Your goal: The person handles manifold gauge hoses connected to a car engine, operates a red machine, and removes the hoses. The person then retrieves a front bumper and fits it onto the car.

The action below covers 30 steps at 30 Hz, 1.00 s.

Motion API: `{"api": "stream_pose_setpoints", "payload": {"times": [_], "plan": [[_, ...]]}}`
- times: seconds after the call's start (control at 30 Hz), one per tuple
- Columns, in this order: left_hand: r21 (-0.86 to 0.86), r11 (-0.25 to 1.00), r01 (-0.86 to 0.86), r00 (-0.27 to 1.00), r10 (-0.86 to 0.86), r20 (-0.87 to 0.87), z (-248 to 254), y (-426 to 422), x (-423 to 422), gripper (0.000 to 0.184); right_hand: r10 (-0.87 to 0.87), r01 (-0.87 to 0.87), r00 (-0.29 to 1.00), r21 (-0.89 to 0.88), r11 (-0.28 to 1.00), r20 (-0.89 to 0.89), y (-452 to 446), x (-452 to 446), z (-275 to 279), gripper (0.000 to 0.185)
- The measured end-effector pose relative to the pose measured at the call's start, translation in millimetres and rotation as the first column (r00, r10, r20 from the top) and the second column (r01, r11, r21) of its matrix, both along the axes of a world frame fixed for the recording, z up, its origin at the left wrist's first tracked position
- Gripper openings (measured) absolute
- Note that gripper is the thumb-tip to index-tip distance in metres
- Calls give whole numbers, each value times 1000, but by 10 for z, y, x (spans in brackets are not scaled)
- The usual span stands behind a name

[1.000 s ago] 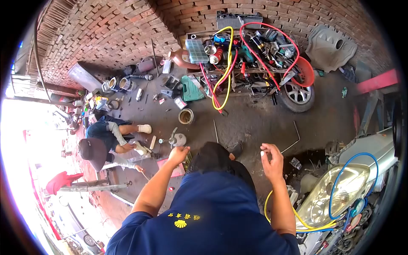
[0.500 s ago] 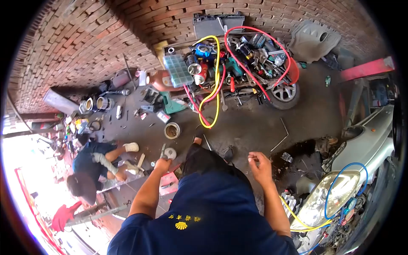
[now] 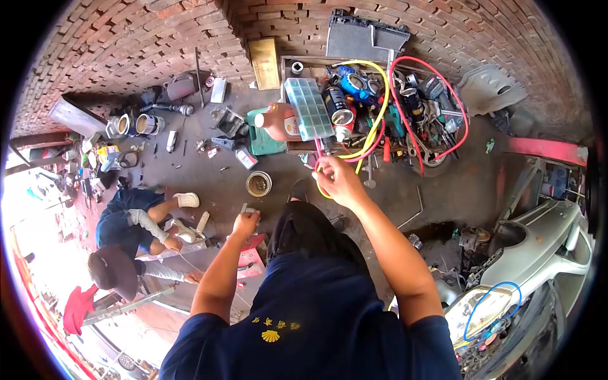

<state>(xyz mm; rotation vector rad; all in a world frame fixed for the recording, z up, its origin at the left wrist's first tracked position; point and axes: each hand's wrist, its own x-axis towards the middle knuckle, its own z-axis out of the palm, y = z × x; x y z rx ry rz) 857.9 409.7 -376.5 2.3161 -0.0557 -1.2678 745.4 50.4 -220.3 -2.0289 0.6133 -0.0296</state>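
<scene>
Right hand (image 3: 342,182), 1 o'clock, overlapped pink hose (image 3: 318,149); left hand (image 3: 246,225), 11 o'clock, curled. Both hands' fingers: grip could not be told.

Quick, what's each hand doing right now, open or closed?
Left hand: curled; whether it holds anything cannot be told.
Right hand: partly curled at the hoses; whether it grips them cannot be told.

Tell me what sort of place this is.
Most likely a car repair shop: there's a silver car, a heap of tools and what looks like a loose radiator.
</scene>
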Motion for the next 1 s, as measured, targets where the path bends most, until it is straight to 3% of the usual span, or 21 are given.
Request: {"api": "stream_pose_setpoints", "payload": {"times": [0.07, 0.1, 0.13, 0.17, 0.23, 0.27, 0.33, 0.4, 0.5, 0.57, 0.63, 0.67, 0.7, 0.77, 0.8, 0.87, 0.97, 1.0], "plan": [[74, 996, -49, 998, 52, -43, -205, 278, -12, 50, -188, 178, 980, 143, 974, 61, 6, 216, -89, 53], [68, 997, -46, 997, 50, -52, -314, 438, -22, 50, -190, 181, 980, 135, 974, 53, -31, 309, -77, 53], [73, 997, -34, 999, 36, -28, -424, 615, -34, 48, -208, 234, 962, -138, 962, 178, -82, 401, -37, 59], [80, 997, -20, 1000, 20, -4, -479, 756, -43, 47, -188, 300, 936, -392, 870, 299, -142, 483, 7, 64], [149, 989, -17, 998, 25, -51, -420, 912, -5, 47, -239, 362, 926, -512, 779, 292, -376, 675, 20, 71], [220, 975, -19, 996, 39, -84, -394, 960, 36, 47, -244, 353, 934, -584, 731, 260, -512, 773, -12, 72], [200, 978, -66, 992, 86, -95, -415, 1076, 97, 46, -256, 344, 939, -651, 677, 230, -734, 905, -138, 74], [189, 979, -82, 991, 100, -89, -442, 1151, 214, 41, -360, 253, 928, -557, 791, -91, -874, 983, -296, 78], [120, 986, -112, 993, 116, -29, 26, 826, 420, 42, -417, 310, 906, -560, 768, -70, -949, 1015, -454, 79], [85, 987, -136, 990, 138, -22, 51, 697, 496, 43, -522, 488, 852, -420, 765, 40, -988, 978, -555, 68], [53, 986, -160, 987, 161, -16, -48, 719, 513, 45, -657, 650, 752, -118, 751, -41, -894, 847, -280, 66], [57, 994, -97, 995, 97, 3, -181, 714, 505, 47, -660, 660, 748, -188, 727, 75, -823, 737, -233, 59], [63, 998, -32, 999, 30, 23, -272, 730, 502, 48, -662, 662, 746, -186, 726, 75, -767, 630, -179, 59], [110, 993, -39, 997, 46, -61, -210, 588, 518, 49, -658, 671, 729, -8, 741, 189, -673, 402, -72, 45], [123, 992, -9, 997, 18, -77, -213, 539, 516, 49, -722, 695, 675, 199, 691, 152, -635, 276, -34, 39], [86, 996, 38, 997, -32, -71, -233, 445, 507, 49, -806, 597, 587, 635, 491, 72, -621, 47, 37, 32], [92, 994, 63, 989, -50, -138, -216, 276, 581, 48, -846, 385, 533, 899, 208, -33, -577, -244, 175, 50], [87, 993, 79, 989, -66, -136, -273, 274, 600, 48, -841, 296, 541, 938, 181, -9, -527, -316, 229, 57]]}}
